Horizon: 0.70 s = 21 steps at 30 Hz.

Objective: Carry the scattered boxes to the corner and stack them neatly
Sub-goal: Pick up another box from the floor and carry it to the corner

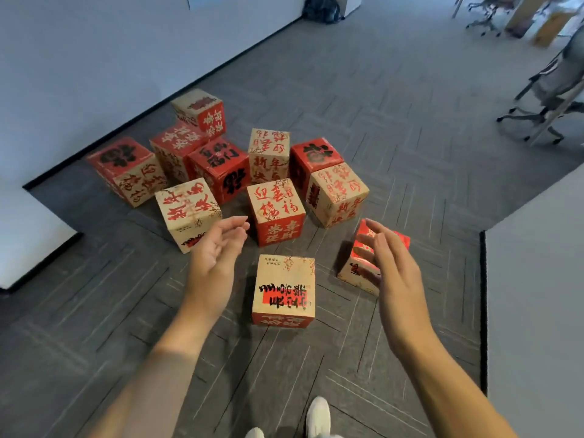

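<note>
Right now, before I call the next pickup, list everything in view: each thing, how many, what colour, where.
printed cardboard cube boxes: eleven, red and cream, on the floor; nine grouped near the left wall
nearest box: one of the eleven, cream top, alone between the hands
tilted box: one of the eleven, red and cream, partly behind the right hand
carpet floor: one, grey, throughout
walls: white, left and right
black bag: one, far end by the wall
office chairs: at least two, grey, upper right
brown carton: one, upper right, blurred
shoes: two, white, bottom edge
left hand: open, holding nothing
right hand: open, in front of the tilted box
</note>
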{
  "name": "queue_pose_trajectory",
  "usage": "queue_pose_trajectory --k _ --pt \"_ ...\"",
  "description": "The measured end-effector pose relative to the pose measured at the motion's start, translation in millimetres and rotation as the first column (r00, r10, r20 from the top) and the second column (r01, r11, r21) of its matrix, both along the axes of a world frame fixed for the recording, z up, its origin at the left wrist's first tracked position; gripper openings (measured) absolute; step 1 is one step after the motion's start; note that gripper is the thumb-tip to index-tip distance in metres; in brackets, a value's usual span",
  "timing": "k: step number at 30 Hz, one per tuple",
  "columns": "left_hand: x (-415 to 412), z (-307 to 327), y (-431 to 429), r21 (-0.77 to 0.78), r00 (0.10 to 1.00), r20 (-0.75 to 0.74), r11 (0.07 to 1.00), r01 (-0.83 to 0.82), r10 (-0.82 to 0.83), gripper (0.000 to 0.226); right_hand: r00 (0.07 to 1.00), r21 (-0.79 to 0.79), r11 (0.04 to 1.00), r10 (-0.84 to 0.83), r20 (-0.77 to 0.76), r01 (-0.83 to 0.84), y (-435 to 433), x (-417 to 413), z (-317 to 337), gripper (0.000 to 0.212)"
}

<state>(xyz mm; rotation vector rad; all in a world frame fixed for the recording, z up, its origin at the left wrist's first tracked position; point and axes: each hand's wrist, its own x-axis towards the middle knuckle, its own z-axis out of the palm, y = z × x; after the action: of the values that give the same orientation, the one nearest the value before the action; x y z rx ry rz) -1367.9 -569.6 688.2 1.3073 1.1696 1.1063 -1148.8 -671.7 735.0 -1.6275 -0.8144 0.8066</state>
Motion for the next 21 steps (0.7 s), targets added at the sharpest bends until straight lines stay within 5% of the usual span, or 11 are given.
queue_pose_trajectory --k 4,10,21 --pt "21.8 -59.2 55.2 -0.078 0.993 -0.075 0.992 -0.095 0.089 0.026 0.991 -0.061 0.99 0.127 0.035 -0.124 94.2 36.6 -51.8 0.048" --pt "55.4 -188.6 118.0 -0.224 0.962 -0.204 0.947 -0.228 0.184 0.048 0.95 -0.165 0.939 0.31 0.03 -0.301 205.2 65.5 -162.4 0.047" --pt "77.6 -519.0 166.6 -0.454 0.913 -0.285 0.798 -0.397 0.292 0.038 0.809 -0.396 0.789 0.564 0.162 -0.471 311.1 80.4 -485.8 0.047"
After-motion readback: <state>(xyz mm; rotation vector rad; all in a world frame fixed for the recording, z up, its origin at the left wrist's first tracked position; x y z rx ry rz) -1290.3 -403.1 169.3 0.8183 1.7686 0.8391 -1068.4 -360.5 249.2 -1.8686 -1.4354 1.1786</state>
